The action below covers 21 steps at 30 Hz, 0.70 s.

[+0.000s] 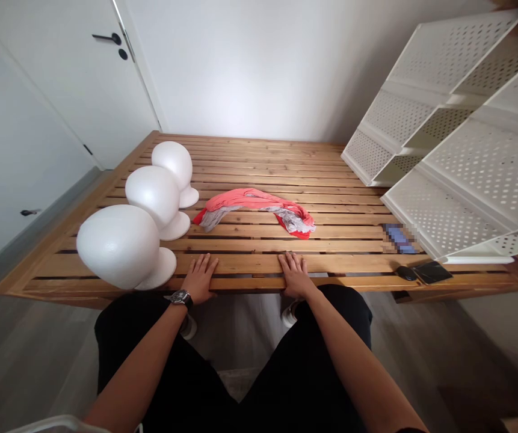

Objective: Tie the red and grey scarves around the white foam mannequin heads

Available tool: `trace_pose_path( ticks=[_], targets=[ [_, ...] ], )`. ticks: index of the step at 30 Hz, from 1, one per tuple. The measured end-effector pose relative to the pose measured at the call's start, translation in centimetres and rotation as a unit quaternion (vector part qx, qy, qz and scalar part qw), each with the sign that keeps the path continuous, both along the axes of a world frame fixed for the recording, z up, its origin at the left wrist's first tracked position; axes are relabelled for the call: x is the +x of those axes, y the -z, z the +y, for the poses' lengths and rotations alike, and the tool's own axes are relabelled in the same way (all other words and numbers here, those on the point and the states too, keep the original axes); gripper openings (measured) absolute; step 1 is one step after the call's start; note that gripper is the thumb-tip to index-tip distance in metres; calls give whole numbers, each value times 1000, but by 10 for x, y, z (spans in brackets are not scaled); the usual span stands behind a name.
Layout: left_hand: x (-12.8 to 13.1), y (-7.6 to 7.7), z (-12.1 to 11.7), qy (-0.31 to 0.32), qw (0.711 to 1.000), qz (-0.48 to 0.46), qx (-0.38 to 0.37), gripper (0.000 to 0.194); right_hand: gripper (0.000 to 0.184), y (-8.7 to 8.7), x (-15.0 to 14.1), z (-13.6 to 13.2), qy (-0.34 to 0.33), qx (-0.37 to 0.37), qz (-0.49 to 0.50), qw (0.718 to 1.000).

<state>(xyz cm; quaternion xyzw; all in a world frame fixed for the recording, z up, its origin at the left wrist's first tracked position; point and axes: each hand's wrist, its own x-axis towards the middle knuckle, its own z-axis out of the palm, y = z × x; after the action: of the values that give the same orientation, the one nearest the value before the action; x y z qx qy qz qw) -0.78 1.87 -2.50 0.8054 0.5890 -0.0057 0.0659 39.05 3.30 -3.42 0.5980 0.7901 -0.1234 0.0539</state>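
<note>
My left hand (201,277) lies flat on the near edge of a wooden slatted table (259,157), fingers stretched out, a watch on its wrist. My right hand (295,274) rests the same way a little to the right, holding nothing. A red and grey scarf (255,208) is draped in a loose strip across the slats just beyond both hands. Three white foam mannequin heads stand in a row on the left: the nearest (121,245) beside my left hand, one behind it (156,197), and the farthest (174,165).
A white perforated shelf unit (457,138) lies tilted on the table's right side. Near the right front edge sit a phone (432,272), a small black object (406,273) and a blurred item (398,238). A white door (73,72) stands at the back left.
</note>
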Motion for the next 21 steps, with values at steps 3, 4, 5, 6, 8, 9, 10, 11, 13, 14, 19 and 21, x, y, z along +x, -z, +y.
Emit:
trace_pose_path(
  ticks=[3,4,5,6,8,9,10,11,13,14,19,21],
  targets=[
    [0,0,0,1,1000,0,1,121,138,1,0,0,0,0,0,1000],
    [0,0,0,1,1000,1,1,121,138,1,0,0,-1,1,1,1000],
    [0,0,0,1,1000,2,1,121,138,1,0,0,-1,2,1,1000],
    [0,-1,0,2,1000,3,1,121,138,1,0,0,-3,3,3,1000],
    [0,-1,0,4,1000,3,2,120,138,1,0,0,-3,2,5,1000],
    [-1,-1,0,5,1000,2,3,120,138,1,0,0,-3,-1,6,1000],
    [-1,0,0,5,1000,2,4,120,138,0,0,0,-3,-4,6,1000],
    [-1,0,0,5,1000,3,4,120,138,0,0,0,-2,-6,6,1000],
    [-1,1,0,3,1000,4,4,121,139,0,0,0,0,-8,5,1000],
    [-1,1,0,2,1000,4,4,122,139,0,0,0,-1,-8,4,1000],
    [0,1,0,2,1000,4,2,121,139,0,0,0,-4,-3,5,1000],
    [0,0,0,4,1000,4,4,121,139,-1,-1,0,-2,-5,4,1000]
  ],
)
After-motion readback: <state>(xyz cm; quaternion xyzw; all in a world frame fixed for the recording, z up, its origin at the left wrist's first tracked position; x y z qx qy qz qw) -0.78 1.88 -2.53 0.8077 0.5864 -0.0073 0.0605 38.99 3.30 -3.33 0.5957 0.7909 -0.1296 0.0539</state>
